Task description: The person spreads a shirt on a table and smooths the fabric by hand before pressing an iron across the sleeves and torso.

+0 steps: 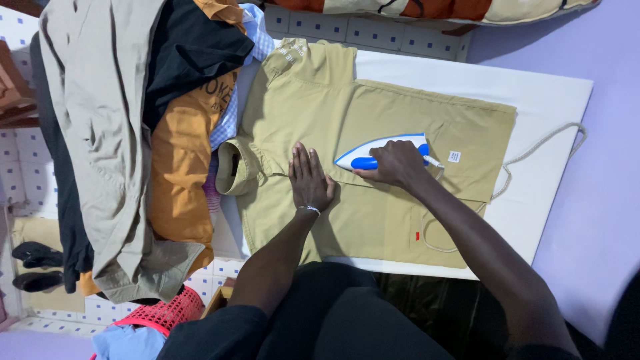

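Right hand (pixel 398 163) gripped the blue-and-white iron (pixel 380 151) mid-shirt; left hand (pixel 309 179), fingers flat, held nothing, pinning the khaki shirt (pixel 373 213); laundry pile (pixel 133 133) waited.

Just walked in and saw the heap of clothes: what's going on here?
A person is ironing a khaki shirt spread on a white board. The right hand grips the blue and white iron on the shirt's middle; the left hand lies flat on the cloth near the collar. A pile of clothes sits beside the board.

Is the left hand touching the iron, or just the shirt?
Apart. In the head view the left hand lies flat on the khaki shirt, with bare cloth between it and the iron.
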